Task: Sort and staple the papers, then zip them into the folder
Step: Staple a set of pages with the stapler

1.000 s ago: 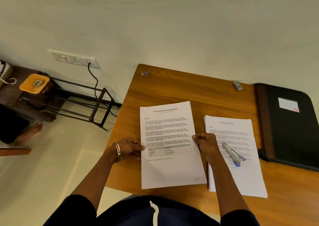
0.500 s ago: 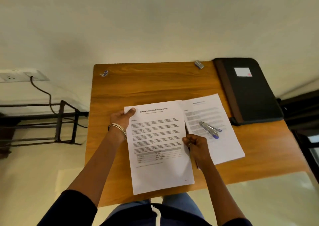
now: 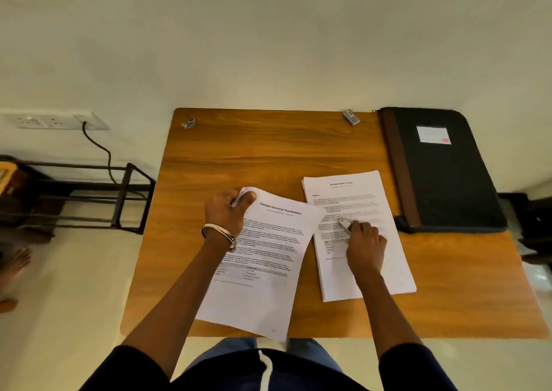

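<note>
The left hand [image 3: 228, 211] pinches the papers [image 3: 263, 259] by their top corner, ready for stapling. The right hand [image 3: 366, 241] curls around the stapler [image 3: 345, 225] beside them.

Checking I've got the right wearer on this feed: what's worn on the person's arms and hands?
Both forearms are bare, with dark navy sleeves pushed up above the elbows. The left hand has a silver metal bangle round its wrist. The right hand shows no wristwear; whether it has a ring cannot be told. No gloves on either.
</note>
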The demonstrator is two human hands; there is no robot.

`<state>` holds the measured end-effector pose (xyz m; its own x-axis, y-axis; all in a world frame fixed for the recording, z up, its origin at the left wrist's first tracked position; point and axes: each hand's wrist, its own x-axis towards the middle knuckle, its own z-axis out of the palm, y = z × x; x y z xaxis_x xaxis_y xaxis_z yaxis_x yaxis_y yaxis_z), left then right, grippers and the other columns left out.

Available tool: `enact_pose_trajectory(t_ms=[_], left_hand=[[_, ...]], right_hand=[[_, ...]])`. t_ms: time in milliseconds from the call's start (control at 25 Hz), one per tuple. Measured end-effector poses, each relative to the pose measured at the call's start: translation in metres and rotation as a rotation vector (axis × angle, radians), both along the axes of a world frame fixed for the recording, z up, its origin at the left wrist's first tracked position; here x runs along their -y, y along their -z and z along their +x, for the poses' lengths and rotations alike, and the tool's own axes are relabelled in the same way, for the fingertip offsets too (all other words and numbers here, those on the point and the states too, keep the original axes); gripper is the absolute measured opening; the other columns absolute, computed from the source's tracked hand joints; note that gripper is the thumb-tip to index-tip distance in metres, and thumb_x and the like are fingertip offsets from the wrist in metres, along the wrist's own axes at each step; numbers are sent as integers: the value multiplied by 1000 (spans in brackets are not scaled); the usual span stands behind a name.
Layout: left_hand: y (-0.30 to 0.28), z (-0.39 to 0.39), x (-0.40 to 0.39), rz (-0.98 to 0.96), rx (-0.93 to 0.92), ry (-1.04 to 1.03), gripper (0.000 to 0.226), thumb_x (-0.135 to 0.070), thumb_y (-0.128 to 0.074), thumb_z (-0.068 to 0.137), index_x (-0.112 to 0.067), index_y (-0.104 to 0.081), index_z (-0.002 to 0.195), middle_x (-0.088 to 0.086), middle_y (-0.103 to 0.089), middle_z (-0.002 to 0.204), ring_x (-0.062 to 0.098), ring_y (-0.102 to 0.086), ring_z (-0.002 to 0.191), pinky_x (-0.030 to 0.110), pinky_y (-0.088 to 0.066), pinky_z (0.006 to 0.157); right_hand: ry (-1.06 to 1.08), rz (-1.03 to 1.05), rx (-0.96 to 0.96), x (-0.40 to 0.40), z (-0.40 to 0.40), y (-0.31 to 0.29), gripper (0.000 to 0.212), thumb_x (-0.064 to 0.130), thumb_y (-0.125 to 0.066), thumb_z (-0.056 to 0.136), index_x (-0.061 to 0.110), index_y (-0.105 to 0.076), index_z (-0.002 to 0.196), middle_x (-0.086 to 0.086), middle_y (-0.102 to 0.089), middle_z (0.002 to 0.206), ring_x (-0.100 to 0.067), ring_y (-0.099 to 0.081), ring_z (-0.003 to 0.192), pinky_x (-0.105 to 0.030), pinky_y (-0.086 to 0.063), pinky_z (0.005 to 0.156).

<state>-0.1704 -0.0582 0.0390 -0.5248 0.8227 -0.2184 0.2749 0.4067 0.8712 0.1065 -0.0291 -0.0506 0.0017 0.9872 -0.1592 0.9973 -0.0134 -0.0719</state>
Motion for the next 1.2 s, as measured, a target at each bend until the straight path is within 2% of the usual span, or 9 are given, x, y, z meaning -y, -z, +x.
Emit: enact_pose_trajectory(t_ms=[80,120,200,280,360,560,800,1000,1200], left_hand=[[-14,18,1,14,-53,2,28,-26,-68,83,-9,-62,62,5,-53,54,10,-42,50,22,-33,49],[-19,25,2,20,-76,14,22,-24,-68,83,-7,-67,69,3,-56,59,7,-44,51,16,-34,50],[-27,41,2,25,-143,18,20,-22,-67,84,-4,-73,90,5,-65,73,5,-52,60,4,-36,51],[-32,58,1,19,-195,12,25,-22,-66,84,-7,-72,103,7,-71,94,11,-61,76,5,-40,60],[-35,73,-1,11,-215,17,27,-24,-65,85,-9,-70,108,8,-71,104,16,-64,87,15,-45,68],[-48,100,-6,15,-335,45,26,-23,-62,87,-14,-69,111,8,-69,110,20,-64,92,23,-51,71],[-57,114,-6,116,-376,1,22,-24,-64,85,-16,-72,104,5,-72,102,16,-65,85,32,-55,69],[-62,111,-4,82,-314,-19,22,-25,-65,85,-18,-72,104,3,-72,101,13,-62,80,12,-41,60],[-63,100,1,69,-231,-29,24,-25,-67,82,-16,-72,104,3,-72,102,18,-65,88,23,-49,68]], right_hand=[[-60,0,-5,-11,10,1,35,11,-65,87,6,-58,121,-16,-60,120,-32,-54,113,-46,-43,97],[-5,-15,-150,-16,11,-3,30,9,-63,88,7,-61,118,-14,-63,117,-31,-56,110,-44,-45,95],[316,-139,-859,-29,8,-29,24,5,-61,90,8,-64,113,-11,-67,113,-29,-62,105,-43,-51,93],[519,-292,-1586,-39,3,-71,25,2,-60,90,7,-61,114,-7,-69,112,-23,-66,102,-38,-54,90],[370,-370,-1840,-46,-5,-104,26,-3,-58,89,5,-58,114,-7,-70,110,-21,-68,102,-31,-55,87],[6,-458,-1568,-49,-20,-133,24,-1,-59,88,13,-57,107,0,-72,108,-14,-69,99,-30,-56,83],[-55,-463,-1469,-53,-23,-129,26,7,-63,88,15,-56,112,0,-71,111,-17,-67,102,-37,-56,88],[-127,-454,-1482,-53,-29,-133,27,3,-61,88,9,-54,114,-3,-71,109,-18,-68,100,-35,-56,87],[-177,-467,-1447,-54,-42,-133,25,2,-64,87,14,-57,107,-3,-71,104,-21,-67,99,-37,-57,85]])
